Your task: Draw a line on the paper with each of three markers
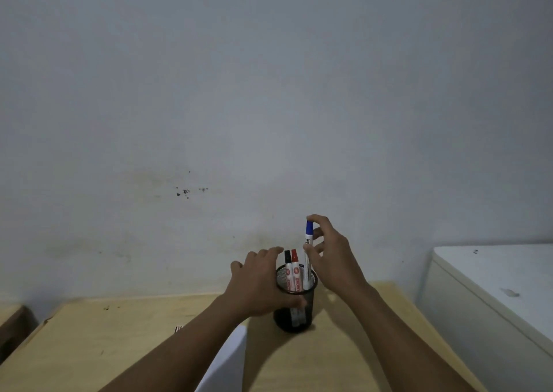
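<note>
Your right hand [330,260] pinches the light, rigid, smooth blue-capped white marker [308,254] by its upper barrel, half-raised from the black mesh cup [294,316] near the bench's far edge, while your left hand's fingers [269,254] wrap the cup's rim.

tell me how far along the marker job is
Done: nothing that shows; the visible part of the paper is blank. In hand: the right hand grips the blue marker, partly raised in the mesh cup, which the left hand steadies. Left: all three lines; the black marker and red marker stand in the cup.
</note>
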`<state>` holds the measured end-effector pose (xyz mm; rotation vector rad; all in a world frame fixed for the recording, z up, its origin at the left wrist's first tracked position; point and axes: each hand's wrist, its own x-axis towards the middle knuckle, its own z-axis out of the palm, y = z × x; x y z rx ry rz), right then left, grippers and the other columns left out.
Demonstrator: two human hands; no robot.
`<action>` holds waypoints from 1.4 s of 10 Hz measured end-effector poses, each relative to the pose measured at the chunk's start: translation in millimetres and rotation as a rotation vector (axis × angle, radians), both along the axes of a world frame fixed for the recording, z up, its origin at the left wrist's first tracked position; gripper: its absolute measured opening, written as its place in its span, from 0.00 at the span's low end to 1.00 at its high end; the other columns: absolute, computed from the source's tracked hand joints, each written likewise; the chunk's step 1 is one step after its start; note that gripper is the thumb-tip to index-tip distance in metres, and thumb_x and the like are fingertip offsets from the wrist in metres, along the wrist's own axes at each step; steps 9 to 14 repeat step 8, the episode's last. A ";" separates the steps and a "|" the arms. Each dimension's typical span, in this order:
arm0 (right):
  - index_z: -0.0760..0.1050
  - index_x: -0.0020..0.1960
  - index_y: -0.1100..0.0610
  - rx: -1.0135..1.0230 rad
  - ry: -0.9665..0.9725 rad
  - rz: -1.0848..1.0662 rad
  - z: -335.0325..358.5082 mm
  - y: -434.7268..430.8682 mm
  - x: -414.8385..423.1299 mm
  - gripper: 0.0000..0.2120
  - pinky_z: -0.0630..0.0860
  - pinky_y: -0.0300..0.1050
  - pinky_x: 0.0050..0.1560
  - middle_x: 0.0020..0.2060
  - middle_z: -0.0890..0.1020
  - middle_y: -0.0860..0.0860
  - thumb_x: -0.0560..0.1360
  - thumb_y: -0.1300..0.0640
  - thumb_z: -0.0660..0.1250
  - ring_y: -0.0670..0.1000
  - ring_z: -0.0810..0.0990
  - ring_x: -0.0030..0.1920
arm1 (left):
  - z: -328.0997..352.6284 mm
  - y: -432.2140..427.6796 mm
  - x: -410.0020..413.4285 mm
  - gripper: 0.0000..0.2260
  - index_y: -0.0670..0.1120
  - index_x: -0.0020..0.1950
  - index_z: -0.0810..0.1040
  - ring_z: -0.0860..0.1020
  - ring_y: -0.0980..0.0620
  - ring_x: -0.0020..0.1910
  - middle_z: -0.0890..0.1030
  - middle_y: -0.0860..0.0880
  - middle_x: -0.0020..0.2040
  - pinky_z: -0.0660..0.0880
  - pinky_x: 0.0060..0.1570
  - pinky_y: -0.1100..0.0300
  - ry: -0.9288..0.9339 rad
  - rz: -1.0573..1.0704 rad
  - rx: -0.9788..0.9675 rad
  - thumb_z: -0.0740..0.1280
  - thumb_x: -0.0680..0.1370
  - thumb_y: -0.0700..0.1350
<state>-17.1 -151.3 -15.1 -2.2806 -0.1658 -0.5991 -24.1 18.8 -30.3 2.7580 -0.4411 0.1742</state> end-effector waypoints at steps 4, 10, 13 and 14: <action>0.74 0.70 0.46 -0.105 0.164 -0.064 -36.4 -5.8 18.6 0.21 0.84 0.53 0.49 0.46 0.83 0.45 0.78 0.51 0.69 0.50 0.83 0.50 | -21.5 -9.3 21.3 0.42 0.54 0.77 0.60 0.67 0.47 0.68 0.71 0.49 0.70 0.62 0.67 0.44 0.035 -0.059 -0.052 0.74 0.68 0.63; 0.68 0.76 0.48 -0.142 0.099 -0.103 -23.1 5.3 4.7 0.22 0.78 0.53 0.63 0.69 0.78 0.51 0.82 0.49 0.62 0.53 0.78 0.66 | -12.4 -0.2 10.6 0.46 0.53 0.78 0.55 0.64 0.47 0.72 0.66 0.49 0.75 0.60 0.69 0.42 -0.013 -0.007 -0.043 0.71 0.68 0.68; 0.68 0.76 0.48 -0.142 0.099 -0.103 -23.1 5.3 4.7 0.22 0.78 0.53 0.63 0.69 0.78 0.51 0.82 0.49 0.62 0.53 0.78 0.66 | -12.4 -0.2 10.6 0.46 0.53 0.78 0.55 0.64 0.47 0.72 0.66 0.49 0.75 0.60 0.69 0.42 -0.013 -0.007 -0.043 0.71 0.68 0.68; 0.68 0.76 0.48 -0.142 0.099 -0.103 -23.1 5.3 4.7 0.22 0.78 0.53 0.63 0.69 0.78 0.51 0.82 0.49 0.62 0.53 0.78 0.66 | -12.4 -0.2 10.6 0.46 0.53 0.78 0.55 0.64 0.47 0.72 0.66 0.49 0.75 0.60 0.69 0.42 -0.013 -0.007 -0.043 0.71 0.68 0.68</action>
